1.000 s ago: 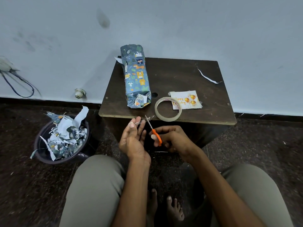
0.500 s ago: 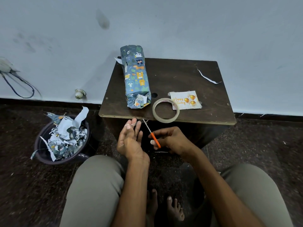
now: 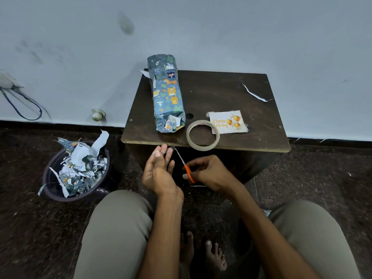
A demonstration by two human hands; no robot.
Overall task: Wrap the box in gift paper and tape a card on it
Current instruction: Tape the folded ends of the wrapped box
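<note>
The box wrapped in blue animal-print paper (image 3: 168, 95) lies lengthwise on the left part of the dark wooden table (image 3: 221, 91). A white birthday card (image 3: 228, 121) with gold balloons lies flat near the table's front right. A roll of clear tape (image 3: 203, 135) rests at the front edge, overlapping the card's left corner. Just below that edge, my left hand (image 3: 160, 172) pinches a small strip of clear tape (image 3: 166, 151) between thumb and fingers. My right hand (image 3: 207, 171) grips orange-handled scissors (image 3: 185, 167), blades pointing up toward the strip.
A dark bin (image 3: 77, 170) full of paper scraps stands on the floor at the left. A thin paper sliver (image 3: 253, 93) lies on the table's back right. A cable (image 3: 22, 103) hangs on the wall at far left. My knees and bare feet are below.
Both hands have risen slightly toward the table's front edge, the left more than the right. The tape roll has shifted a little to the left.
</note>
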